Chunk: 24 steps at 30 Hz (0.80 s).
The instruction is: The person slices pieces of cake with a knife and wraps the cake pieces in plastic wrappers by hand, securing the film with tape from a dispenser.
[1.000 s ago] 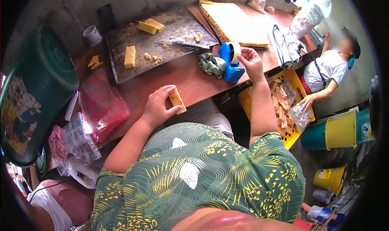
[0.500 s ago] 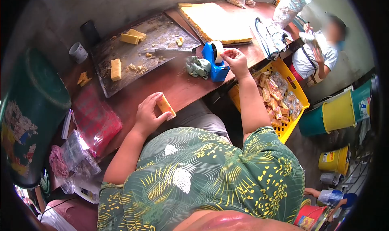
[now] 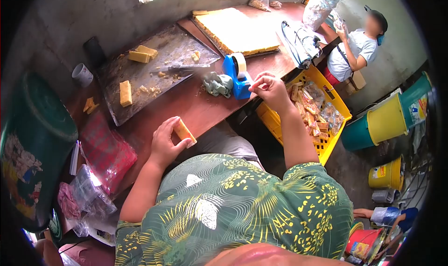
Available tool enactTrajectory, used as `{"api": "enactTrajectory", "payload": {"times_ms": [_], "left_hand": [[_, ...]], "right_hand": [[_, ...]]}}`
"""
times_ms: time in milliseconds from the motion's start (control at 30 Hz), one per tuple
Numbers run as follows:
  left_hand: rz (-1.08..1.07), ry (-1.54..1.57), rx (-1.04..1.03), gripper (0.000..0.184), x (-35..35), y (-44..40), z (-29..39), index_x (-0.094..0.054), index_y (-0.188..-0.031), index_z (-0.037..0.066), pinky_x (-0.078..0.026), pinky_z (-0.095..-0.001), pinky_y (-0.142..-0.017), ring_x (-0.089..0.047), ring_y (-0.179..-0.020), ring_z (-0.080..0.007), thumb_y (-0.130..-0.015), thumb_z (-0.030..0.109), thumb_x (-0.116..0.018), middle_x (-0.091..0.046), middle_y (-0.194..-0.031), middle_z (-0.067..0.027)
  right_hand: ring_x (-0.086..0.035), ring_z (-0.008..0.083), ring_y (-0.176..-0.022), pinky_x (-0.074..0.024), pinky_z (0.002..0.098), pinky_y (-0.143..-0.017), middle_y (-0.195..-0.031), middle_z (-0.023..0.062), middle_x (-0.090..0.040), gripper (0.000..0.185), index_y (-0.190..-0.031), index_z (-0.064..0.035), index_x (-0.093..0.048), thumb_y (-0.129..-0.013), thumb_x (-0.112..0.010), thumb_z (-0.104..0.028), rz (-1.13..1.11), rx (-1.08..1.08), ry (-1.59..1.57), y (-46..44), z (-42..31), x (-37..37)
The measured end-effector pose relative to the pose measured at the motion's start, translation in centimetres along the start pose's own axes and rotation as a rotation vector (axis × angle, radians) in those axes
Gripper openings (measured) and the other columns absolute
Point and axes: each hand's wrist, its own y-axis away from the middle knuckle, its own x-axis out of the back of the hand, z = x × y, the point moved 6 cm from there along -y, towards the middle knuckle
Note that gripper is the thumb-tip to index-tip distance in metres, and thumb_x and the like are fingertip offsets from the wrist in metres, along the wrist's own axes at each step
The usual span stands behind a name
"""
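Observation:
My left hand (image 3: 163, 144) is closed round a yellow cake bar (image 3: 185, 132), held upright-tilted in front of my shirt near the table edge. The bar seems to have a clear wrapper, though I cannot be sure. Beside the blue tape dispenser (image 3: 241, 89), my right hand (image 3: 273, 92) pinches the end of a strip of clear tape (image 3: 250, 81) that reaches toward the roll (image 3: 239, 65). A crumpled grey-green cloth (image 3: 218, 84) lies just left of the dispenser.
A dark tray (image 3: 114, 75) holds cake bars (image 3: 125, 93), crumbs and a knife (image 3: 179, 68). Behind stands a cake slab (image 3: 233, 30). A yellow crate (image 3: 343, 121) of wrapped bars sits at right. Red plastic packs (image 3: 109, 154) lie left; a person (image 3: 352, 51) stands at far right.
My right hand has moved down and toward me, away from the tape roll, drawing out tape. My left hand still grips the cake bar. The view has shifted slightly.

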Motion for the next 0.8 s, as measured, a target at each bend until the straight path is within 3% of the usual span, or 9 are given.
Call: {"api": "enactTrajectory", "payload": {"times_ms": [133,267,433,467,600,633,700,733,800], "left_hand": [[0.003,0.052,0.006,0.072,0.0,0.1,0.0,-0.06,-0.134,-0.002,-0.048,-0.0402,-0.109,-0.063,-0.124,-0.0324,-0.073,0.021,-0.09,-0.063,-0.135,-0.0189],[0.002,0.055,0.014,0.071,-0.1,0.1,0.0,-0.06,-0.134,-0.003,-0.048,-0.039,-0.109,-0.062,-0.124,-0.0306,-0.074,0.02,-0.09,-0.063,-0.135,-0.0184],[0.007,0.074,0.024,0.072,-0.1,0.2,0.0,-0.058,-0.135,-0.004,-0.047,-0.0381,-0.11,-0.061,-0.125,-0.0286,-0.075,0.02,-0.09,-0.062,-0.135,-0.0182],[0.044,0.087,0.037,0.069,0.0,0.1,0.0,-0.063,-0.13,0.0,-0.049,-0.0433,-0.108,-0.064,-0.123,-0.0347,-0.072,0.027,-0.09,-0.066,-0.133,-0.0175],[0.061,0.103,0.018,0.07,-0.2,0.4,-0.3,-0.062,-0.132,0.0,-0.05,-0.0432,-0.107,-0.064,-0.122,-0.0346,-0.073,0.026,-0.089,-0.066,-0.132,-0.0168],[0.011,0.114,0.031,0.072,-0.4,0.5,-0.6,-0.058,-0.136,-0.002,-0.048,-0.0375,-0.109,-0.061,-0.125,-0.0281,-0.076,0.021,-0.09,-0.06,-0.139,-0.0163],[0.027,0.026,0.017,0.071,-0.1,0.6,-0.4,-0.059,-0.134,-0.001,-0.048,-0.0385,-0.109,-0.062,-0.125,-0.0302,-0.075,0.024,-0.09,-0.061,-0.137,-0.0168],[0.028,0.02,0.019,0.071,0.0,0.5,-0.2,-0.059,-0.134,-0.001,-0.048,-0.0391,-0.109,-0.062,-0.125,-0.0308,-0.075,0.024,-0.09,-0.062,-0.136,-0.0168],[0.023,0.017,0.021,0.07,0.2,0.5,0.1,-0.06,-0.133,0.0,-0.048,-0.0401,-0.109,-0.062,-0.125,-0.0321,-0.075,0.026,-0.09,-0.063,-0.135,-0.0168]], "right_hand": [[-0.062,0.005,-0.083,-0.0507,0.0221,-0.071,-0.101,0.0009,-0.063,0.011,-0.083,-0.0053,-0.072,-0.086,-0.081,0.0,-0.018,-0.023,-0.025,1.6,-0.5,-0.2],[-0.064,0.0085,-0.087,-0.0546,0.0245,-0.078,-0.1,0.0025,-0.064,0.011,-0.088,-0.0026,-0.07,-0.087,-0.081,-0.003,-0.015,-0.065,-0.172,2.4,2.4,-1.2],[-0.063,0.0056,-0.085,-0.0534,0.0232,-0.078,-0.092,-0.0007,-0.068,0.015,-0.099,-0.0027,-0.069,-0.089,-0.08,-0.005,0.004,-0.173,-0.278,3.8,5.3,-3.4],[-0.063,0.0055,-0.085,-0.0532,0.0231,-0.078,-0.092,-0.0011,-0.068,0.015,-0.1,-0.0025,-0.07,-0.089,-0.08,-0.006,0.001,-0.189,-0.314,3.9,5.9,-3.7],[-0.063,0.0053,-0.086,-0.052,0.0227,-0.078,-0.093,-0.0012,-0.07,0.015,-0.103,-0.0019,-0.07,-0.092,-0.078,-0.009,-0.019,-0.238,-0.299,4.2,5.4,-4.0],[-0.063,0.006,-0.086,-0.0518,0.0231,-0.079,-0.095,0.0,-0.071,0.015,-0.104,-0.002,-0.071,-0.094,-0.077,-0.012,-0.037,-0.227,-0.387,4.1,5.5,-4.3],[-0.064,0.0077,-0.086,-0.0526,0.0238,-0.08,-0.095,0.0012,-0.071,0.018,-0.103,-0.0016,-0.071,-0.097,-0.075,-0.019,-0.013,-0.301,-0.526,4.3,5.5,-4.4],[-0.066,0.0104,-0.083,-0.0542,0.0257,-0.079,-0.091,0.0022,-0.071,0.025,-0.1,-0.0027,-0.071,-0.1,-0.072,-0.028,0.049,-0.319,-0.595,4.4,5.9,-4.4],[-0.065,0.0114,-0.08,-0.0549,0.0267,-0.078,-0.089,0.003,-0.07,0.028,-0.097,-0.0037,-0.07,-0.101,-0.07,-0.032,0.093,-0.351,-0.711,4.1,6.5,-4.6]]}}
